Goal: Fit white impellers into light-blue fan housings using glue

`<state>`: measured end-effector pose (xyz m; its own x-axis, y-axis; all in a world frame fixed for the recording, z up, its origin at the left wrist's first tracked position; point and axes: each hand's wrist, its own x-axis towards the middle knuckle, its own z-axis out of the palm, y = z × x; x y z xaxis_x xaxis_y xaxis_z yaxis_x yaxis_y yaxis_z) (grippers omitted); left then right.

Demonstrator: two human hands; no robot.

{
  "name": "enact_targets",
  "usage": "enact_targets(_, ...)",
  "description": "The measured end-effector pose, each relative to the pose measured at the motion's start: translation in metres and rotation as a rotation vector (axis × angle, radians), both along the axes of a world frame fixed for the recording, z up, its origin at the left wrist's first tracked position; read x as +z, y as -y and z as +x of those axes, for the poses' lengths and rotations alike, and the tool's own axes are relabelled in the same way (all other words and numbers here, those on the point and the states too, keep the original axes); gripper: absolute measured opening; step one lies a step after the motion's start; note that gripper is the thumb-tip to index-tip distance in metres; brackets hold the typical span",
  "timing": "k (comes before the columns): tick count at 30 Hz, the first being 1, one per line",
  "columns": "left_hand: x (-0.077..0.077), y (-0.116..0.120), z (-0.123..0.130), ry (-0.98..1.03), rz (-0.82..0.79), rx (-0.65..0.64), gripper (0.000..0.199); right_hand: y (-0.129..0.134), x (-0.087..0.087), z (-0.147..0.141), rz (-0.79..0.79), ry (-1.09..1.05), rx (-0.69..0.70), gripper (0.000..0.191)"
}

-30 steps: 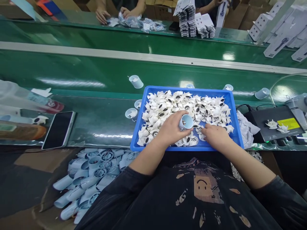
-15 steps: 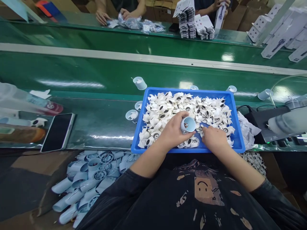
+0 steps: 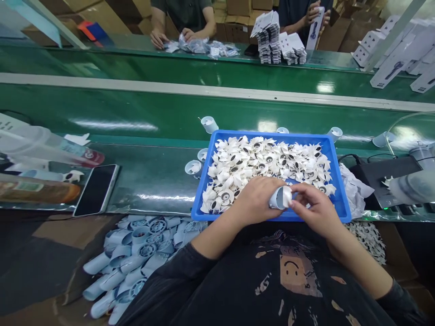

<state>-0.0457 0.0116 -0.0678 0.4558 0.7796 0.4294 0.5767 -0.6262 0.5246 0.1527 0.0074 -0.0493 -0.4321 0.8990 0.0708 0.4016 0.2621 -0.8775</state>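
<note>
From here I see the left hand (image 3: 256, 201) with fingers wrapped around the light-blue cup (image 3: 276, 199), over the blue tray (image 3: 344, 199). Its long axis leans right — the mouth faces the right hand (image 3: 316, 208), whose fingers pinch a white impeller (image 3: 287, 196) there. The cup's base is hidden; insertion depth I cannot tell.

A hollow light-blue cup (image 3: 276, 199) tilts over the near side of the blue tray (image 3: 195, 203), and 1 small white fan piece (image 3: 287, 196) sits at its open mouth
</note>
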Motion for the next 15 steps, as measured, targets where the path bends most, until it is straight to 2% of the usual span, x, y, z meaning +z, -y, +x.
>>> enact_targets(3,-0.002,0.007,0.002,0.026,0.097,0.022,0.027,0.003,0.012,-0.008,0.3,0.246,-0.007,0.015)
enact_targets(5,-0.005,0.012,0.002,0.039,0.158,0.042,0.024,0.002,0.015,-0.015,0.44,0.392,0.023,0.008)
enact_targets(7,-0.008,0.015,0.002,0.048,0.211,0.074,0.024,-0.001,0.014,-0.022,0.436,0.427,0.054,0.003)
enact_targets(10,-0.01,0.019,0.002,0.073,0.247,0.166,0.026,-0.009,0.008,-0.03,0.38,0.382,0.061,0.005)
enact_targets(12,-0.009,0.023,0.001,0.094,0.215,0.201,0.028,-0.012,0.005,-0.03,0.38,0.305,0.088,0.013)
enact_targets(15,-0.005,0.024,-0.015,0.081,0.131,0.156,0.035,-0.01,0.004,-0.015,0.386,0.137,0.225,0.019)
